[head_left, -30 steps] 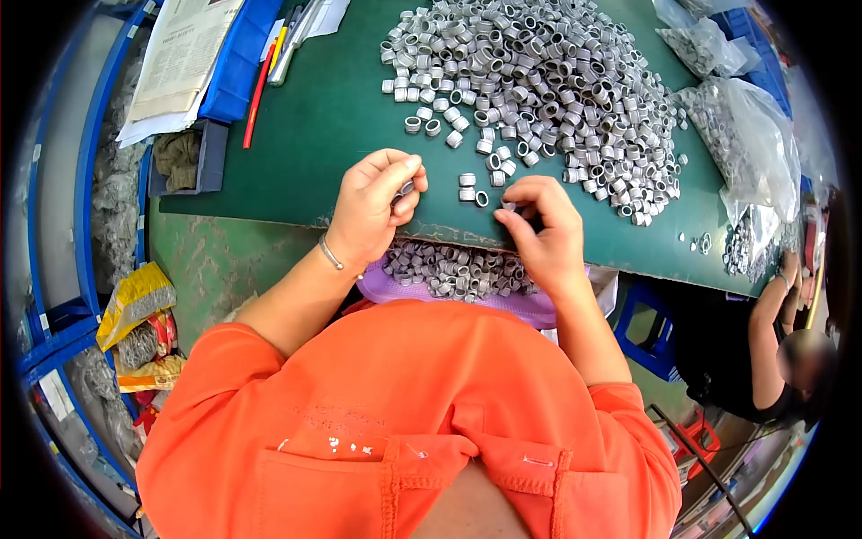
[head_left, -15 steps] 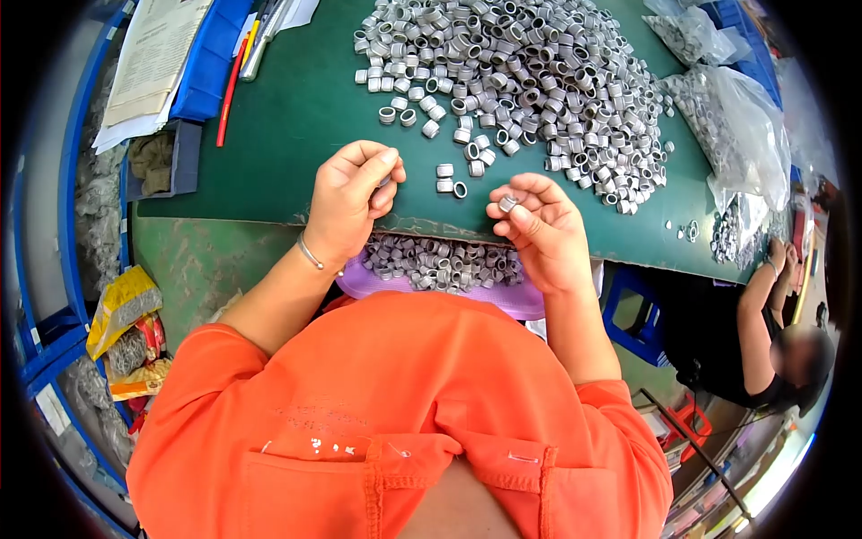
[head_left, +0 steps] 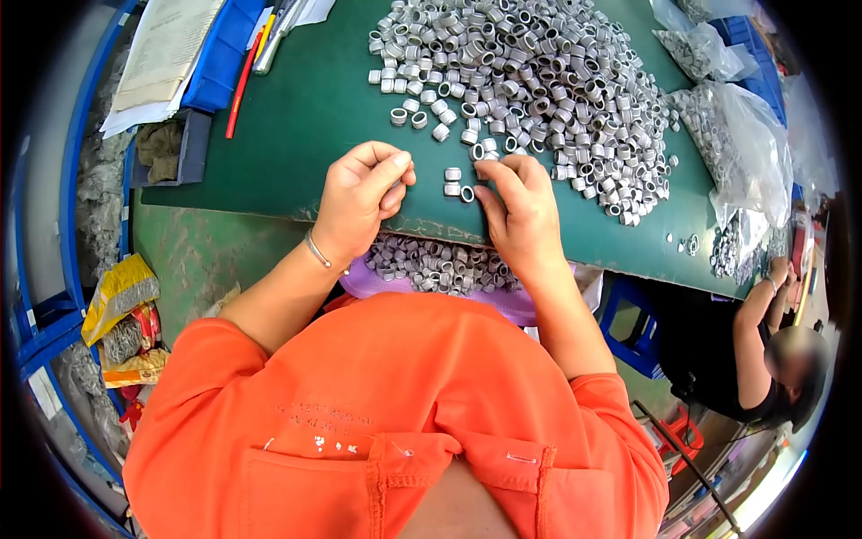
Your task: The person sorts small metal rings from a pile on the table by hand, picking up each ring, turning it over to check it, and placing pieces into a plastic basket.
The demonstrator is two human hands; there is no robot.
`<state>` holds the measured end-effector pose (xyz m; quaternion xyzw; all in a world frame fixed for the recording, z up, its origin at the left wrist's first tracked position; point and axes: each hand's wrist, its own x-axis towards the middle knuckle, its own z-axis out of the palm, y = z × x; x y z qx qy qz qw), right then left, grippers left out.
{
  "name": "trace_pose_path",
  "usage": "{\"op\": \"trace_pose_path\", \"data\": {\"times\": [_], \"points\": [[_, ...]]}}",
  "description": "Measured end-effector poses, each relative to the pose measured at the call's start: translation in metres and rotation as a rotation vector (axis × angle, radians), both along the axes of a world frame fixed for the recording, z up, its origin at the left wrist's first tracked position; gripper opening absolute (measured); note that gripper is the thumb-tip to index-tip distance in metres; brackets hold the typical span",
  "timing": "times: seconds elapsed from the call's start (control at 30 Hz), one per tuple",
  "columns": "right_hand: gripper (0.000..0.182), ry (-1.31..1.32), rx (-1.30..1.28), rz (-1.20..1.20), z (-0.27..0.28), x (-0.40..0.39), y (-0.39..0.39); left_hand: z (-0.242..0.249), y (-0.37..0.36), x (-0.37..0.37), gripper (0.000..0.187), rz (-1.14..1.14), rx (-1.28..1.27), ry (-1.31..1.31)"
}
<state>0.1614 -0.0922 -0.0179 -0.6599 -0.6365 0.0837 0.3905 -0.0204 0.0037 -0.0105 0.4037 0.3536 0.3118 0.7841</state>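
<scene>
My left hand (head_left: 366, 193) is closed in a loose fist above the table's near edge. A sliver of grey shows between its thumb and fingers, but what it holds is mostly hidden. My right hand (head_left: 519, 207) has its thumb and fingertips apart over the table, beside a small metal ring (head_left: 466, 193). Two more short metal sleeves (head_left: 452, 182) sit just left of that ring. Behind them spreads a large heap of the same grey metal rings (head_left: 539, 90), with a few loose ones (head_left: 419, 119) along its left side.
Below the table edge, a purple tray (head_left: 359, 280) holds many metal rings. At left are a grey bin (head_left: 190, 153), a blue tray (head_left: 224, 63) with papers, and a red pencil (head_left: 241, 94). Plastic bags of parts (head_left: 736, 126) lie at right, near a co-worker (head_left: 709, 332).
My right hand has moved forward and left to the small group of rings. The ring it pinched before no longer shows. My left hand stays closed in nearly the same place.
</scene>
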Motion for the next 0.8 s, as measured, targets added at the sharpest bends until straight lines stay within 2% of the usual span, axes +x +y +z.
{"op": "trace_pose_path", "data": {"times": [0.17,0.23,0.27,0.3,0.37,0.4,0.43,0.5,0.53,0.57,0.63,0.8], "points": [[0.027,0.011,-0.002,0.012,-0.003,0.005,-0.004,-0.002,0.000,-0.002,0.011,-0.010,0.009,-0.007],[0.031,0.286,-0.083,-0.073,0.001,0.001,-0.012,-0.001,0.001,-0.001,0.011,-0.015,0.010,-0.011],[0.034,0.270,0.017,-0.047,-0.003,0.001,-0.014,-0.002,0.001,0.000,0.011,-0.014,0.026,0.002],[0.034,0.269,0.010,-0.046,-0.004,0.001,-0.017,-0.002,0.001,0.000,0.011,-0.013,0.039,0.018],[0.034,0.377,0.115,-0.036,-0.006,0.000,-0.021,-0.002,0.000,-0.001,0.011,-0.010,0.030,0.011],[0.031,0.513,0.112,-0.054,-0.007,-0.001,-0.023,-0.003,0.000,-0.001,0.011,-0.008,0.027,0.006],[0.031,0.511,0.110,-0.054,-0.004,0.000,-0.025,-0.003,0.000,-0.001,0.011,-0.008,0.025,0.004],[0.028,1.224,-0.161,-0.023,0.006,0.004,-0.028,-0.003,0.000,-0.002,0.011,-0.006,0.025,-0.007],[0.029,1.390,-0.180,0.049,0.003,0.008,-0.030,-0.003,0.000,-0.002,0.011,-0.006,0.026,-0.008],[0.029,1.388,-0.179,0.051,0.004,0.008,-0.031,-0.003,0.001,-0.001,0.011,-0.010,0.024,-0.013],[0.028,1.605,-0.195,0.096,0.004,0.008,-0.032,-0.003,0.000,-0.001,0.011,-0.009,0.019,-0.020],[0.028,1.688,-0.220,0.136,0.007,0.011,-0.036,0.000,0.000,-0.001,0.011,-0.003,0.019,0.009]]}}
